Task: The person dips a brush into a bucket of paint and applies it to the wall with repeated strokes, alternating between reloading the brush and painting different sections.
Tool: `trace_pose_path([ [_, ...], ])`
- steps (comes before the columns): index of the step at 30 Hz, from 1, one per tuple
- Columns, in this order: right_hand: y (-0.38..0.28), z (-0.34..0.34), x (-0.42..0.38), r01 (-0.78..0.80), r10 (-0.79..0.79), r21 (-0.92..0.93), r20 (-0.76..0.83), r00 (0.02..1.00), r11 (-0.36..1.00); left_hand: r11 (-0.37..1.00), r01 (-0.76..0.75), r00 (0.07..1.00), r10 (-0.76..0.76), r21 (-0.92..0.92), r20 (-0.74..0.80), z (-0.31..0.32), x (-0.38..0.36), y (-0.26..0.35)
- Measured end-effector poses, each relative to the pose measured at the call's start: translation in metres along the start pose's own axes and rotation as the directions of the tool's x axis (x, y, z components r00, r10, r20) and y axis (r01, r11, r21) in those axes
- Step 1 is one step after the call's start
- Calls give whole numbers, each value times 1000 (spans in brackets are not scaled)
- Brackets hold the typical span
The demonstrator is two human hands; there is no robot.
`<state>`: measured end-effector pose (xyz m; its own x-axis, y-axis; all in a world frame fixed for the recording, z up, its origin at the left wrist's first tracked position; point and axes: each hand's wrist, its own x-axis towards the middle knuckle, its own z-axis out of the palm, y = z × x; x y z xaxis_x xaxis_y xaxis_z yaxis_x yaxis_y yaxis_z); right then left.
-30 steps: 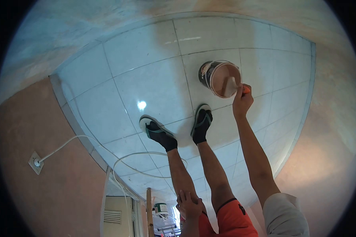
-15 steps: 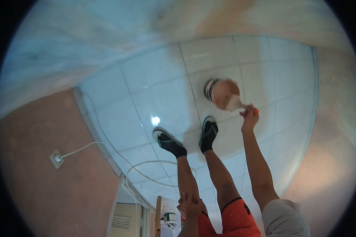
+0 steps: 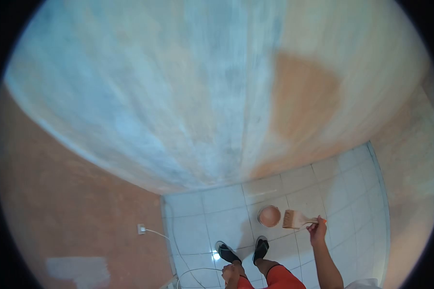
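In the head view my right hand (image 3: 317,230) is closed on the handle of a wide paint brush (image 3: 296,219), whose bristles are coated in pinkish-brown paint and point left. Just left of the bristles, apart from them, a bucket (image 3: 269,216) of the same paint stands on the tiled floor (image 3: 225,198). My left hand (image 3: 230,273) is low in the view, by my left leg; its fingers look curled, but what they hold, if anything, is too small to tell.
A tall wall (image 3: 188,96) with uneven pale paint and an orange-brown patch rises ahead. On the left wall (image 3: 96,192) a white cable (image 3: 197,270) runs from a socket (image 3: 141,229) to the floor near my feet in sandals (image 3: 261,248). Another wall (image 3: 410,192) is at right.
The view has tilted up, showing more of the wall ahead. The brush has come out of the bucket and is now beside it, to the right.
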<state>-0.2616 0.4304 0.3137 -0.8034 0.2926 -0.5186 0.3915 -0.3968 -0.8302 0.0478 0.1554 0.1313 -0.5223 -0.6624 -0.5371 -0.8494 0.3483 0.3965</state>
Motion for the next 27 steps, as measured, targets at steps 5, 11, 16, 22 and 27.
trace_pose_path([
  [5, -85, 72, -69, -9, -57, 318, 199, 978, 948, 990, -46, 887, 104, -136, 451, -72, 33, -42],
  [11, -109, 131, -89, -169, -115, 471, 516, 849, 866, 988, -131, 968, 145, -82, 204, -98, 77, -88],
  [16, -102, 126, -89, -206, -122, 469, 577, 807, 859, 799, -587, 810, 580, 133, 89, -88, 44, -104],
  [22, -61, 176, -96, -352, 120, 248, 641, 758, 902, 933, -347, 901, 303, 99, 310, -113, 50, -75],
  [27, -37, 205, -119, -328, 51, 355, 606, 794, 875, 907, -401, 839, 309, 125, 448, -139, 70, -108],
])
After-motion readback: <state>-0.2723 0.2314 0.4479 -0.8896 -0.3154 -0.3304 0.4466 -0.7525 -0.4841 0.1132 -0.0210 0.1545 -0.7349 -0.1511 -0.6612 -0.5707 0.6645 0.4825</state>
